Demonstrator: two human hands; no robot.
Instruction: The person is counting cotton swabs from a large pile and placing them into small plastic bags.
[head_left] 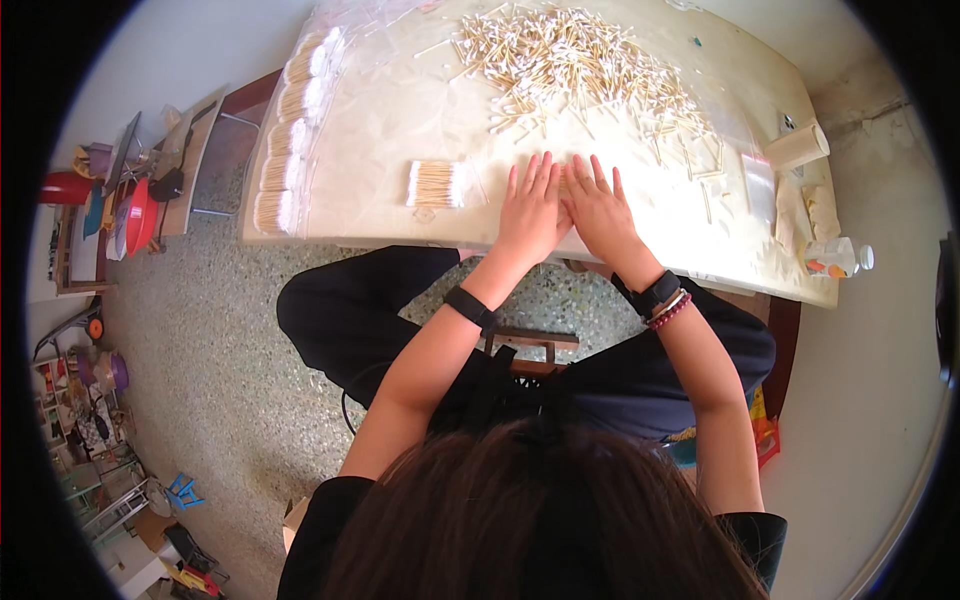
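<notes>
Both hands lie side by side, palms down, near the table's front edge. My left hand (533,208) has its fingers stretched out and pointing away from me. Beside it, thumbs close together, my right hand (597,207) is spread flat too. Whether anything lies under the palms is hidden. A neat bundle of cotton swabs (435,184) rests on the table left of my left hand. Beyond my fingertips spreads a big loose heap of cotton swabs (580,62), with stray ones scattered toward the right.
Several bagged bundles of swabs (285,140) line the table's (380,225) left edge. On the right are a clear plastic bag (758,187), a cardboard tube (797,146) and a clear bottle (838,258). A wall (885,350) stands close on the right.
</notes>
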